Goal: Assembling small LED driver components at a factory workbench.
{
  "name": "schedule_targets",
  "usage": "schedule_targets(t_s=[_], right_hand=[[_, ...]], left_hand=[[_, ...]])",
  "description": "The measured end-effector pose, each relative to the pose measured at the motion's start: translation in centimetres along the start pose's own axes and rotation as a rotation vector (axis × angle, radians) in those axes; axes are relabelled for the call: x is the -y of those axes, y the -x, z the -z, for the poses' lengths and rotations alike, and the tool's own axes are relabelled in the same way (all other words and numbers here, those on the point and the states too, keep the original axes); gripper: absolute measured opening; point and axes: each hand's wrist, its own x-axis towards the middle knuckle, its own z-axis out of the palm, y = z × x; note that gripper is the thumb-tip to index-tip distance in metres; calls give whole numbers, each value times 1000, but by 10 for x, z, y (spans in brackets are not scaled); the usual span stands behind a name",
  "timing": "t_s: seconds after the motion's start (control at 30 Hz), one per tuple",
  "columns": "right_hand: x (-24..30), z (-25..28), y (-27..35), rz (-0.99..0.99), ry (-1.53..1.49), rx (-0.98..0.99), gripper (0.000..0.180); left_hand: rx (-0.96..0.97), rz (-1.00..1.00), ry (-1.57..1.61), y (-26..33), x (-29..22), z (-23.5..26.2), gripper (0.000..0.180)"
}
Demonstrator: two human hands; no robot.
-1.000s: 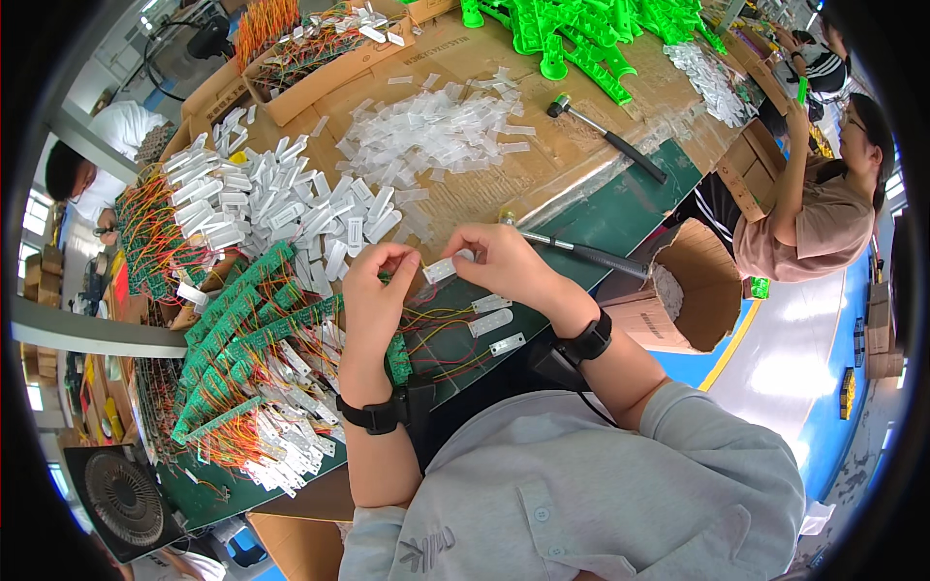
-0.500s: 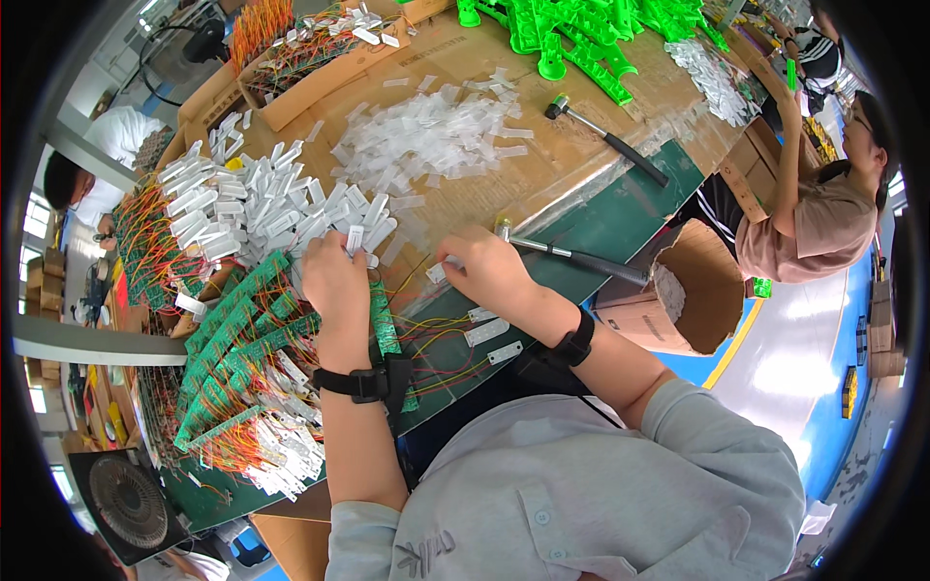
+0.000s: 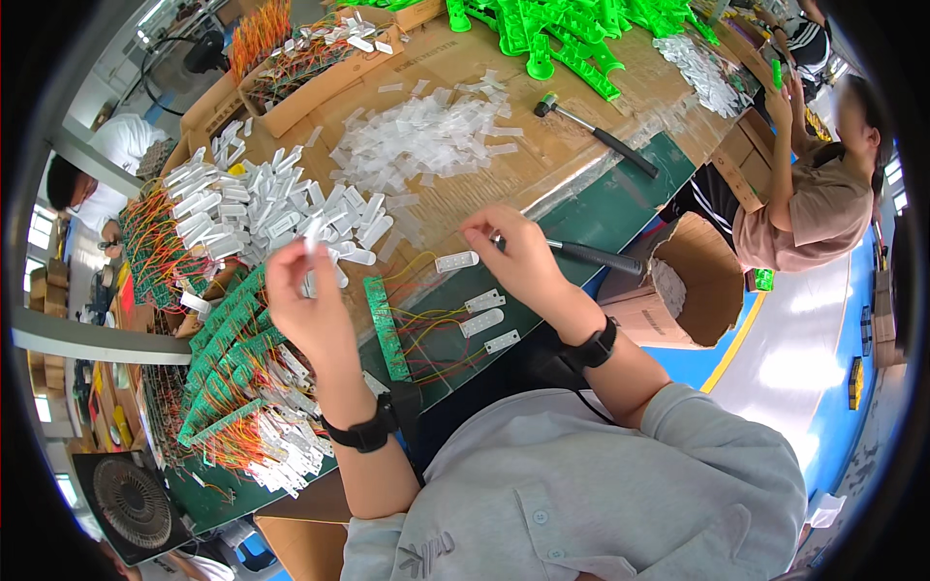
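Observation:
My left hand [image 3: 308, 295] is raised over the near edge of the white pile, its fingertips pinching a small white plastic cover [image 3: 313, 232]. My right hand [image 3: 518, 254] hovers with its fingers curled and drawn together; whatever they hold, if anything, is hidden. Just below its fingertips lies a white strip with small dots [image 3: 456, 261]. Thin red and yellow wires run from a green circuit board [image 3: 387, 329] to several white pieces, among them a rounded cover [image 3: 481, 322] and a small rectangular plate [image 3: 502, 341].
White covers [image 3: 281, 208] are heaped at left, beside stacked green boards [image 3: 228, 344]. Translucent strips [image 3: 417, 136] lie on the cardboard. Two hammers, one far [image 3: 601, 131], one partly behind my right hand [image 3: 596, 257], flank a carton [image 3: 693, 290]. A co-worker [image 3: 809, 203] sits at right.
My left hand has lifted toward me and left, carrying a white cover off the pile. My right hand has risen to the right, off the dotted strip, which now lies free.

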Motion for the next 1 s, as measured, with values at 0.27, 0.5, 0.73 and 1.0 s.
schedule_targets(t_s=[0.27, 0.5, 0.73, 1.0], right_hand=[[25, 29, 27, -350, -541, 240, 19], [-18, 38, 53, -378, -334, -6, 15], [-19, 36, 60, -354, -351, -62, 16], [-27, 23, 50, -365, -754, -181, 12]], left_hand=[[599, -342, -212, 62, -39, -33, 21], [843, -322, -469, 80, -6, -34, 19], [905, -371, -509, 79, 0, -35, 12], [825, -18, -265, 73, -5, -29, 6]])
